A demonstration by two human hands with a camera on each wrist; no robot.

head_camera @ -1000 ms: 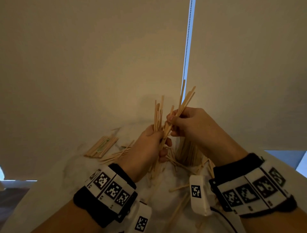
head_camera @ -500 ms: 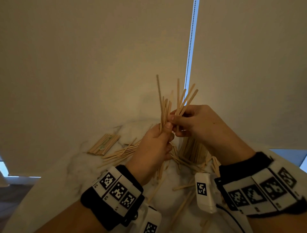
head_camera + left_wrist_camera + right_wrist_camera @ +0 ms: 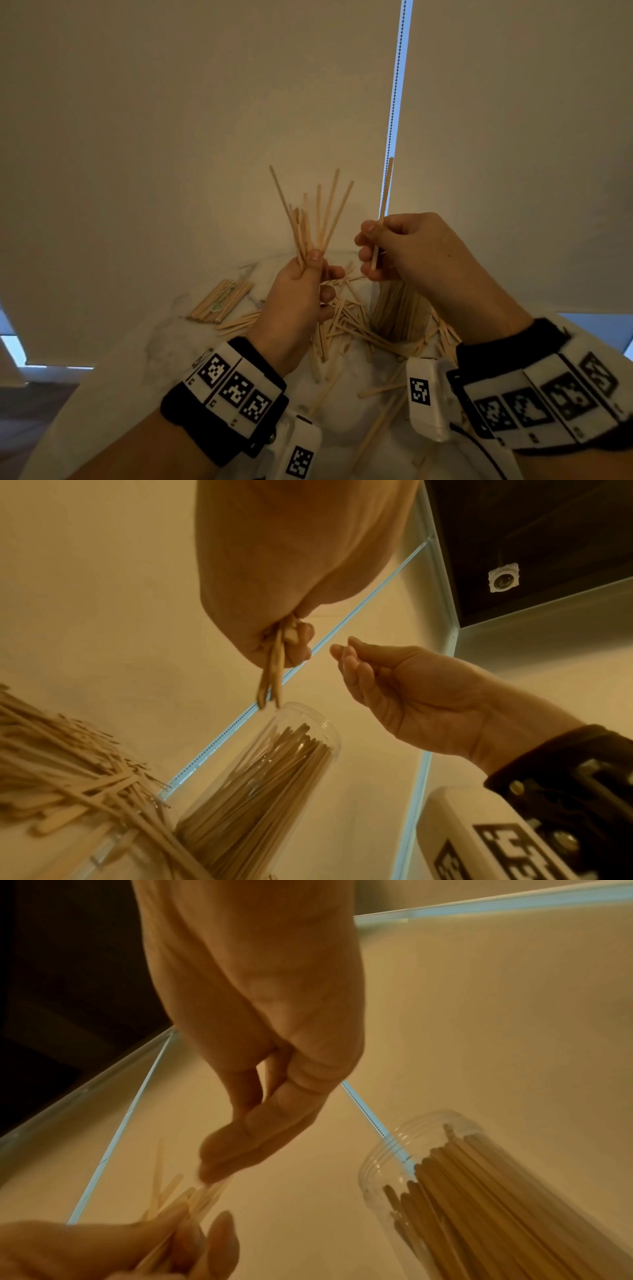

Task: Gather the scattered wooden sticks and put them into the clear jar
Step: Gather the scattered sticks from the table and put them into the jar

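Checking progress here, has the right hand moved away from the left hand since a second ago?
Yes. The right hand has pulled rightward, off the left hand and its bundle of sticks, pinching one stick along the blind's bead chain.

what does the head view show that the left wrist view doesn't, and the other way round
Only the head view shows the fanned tops of the bundle of sticks, the single stick pinched in the right hand, and the separate flat pile on the table.

Only the left wrist view shows the clear jar, open-mouthed and part full, and the bundle's lower ends hanging just above its rim.

Both show the left hand gripping the bundle, the right hand, and the loose sticks on the table.
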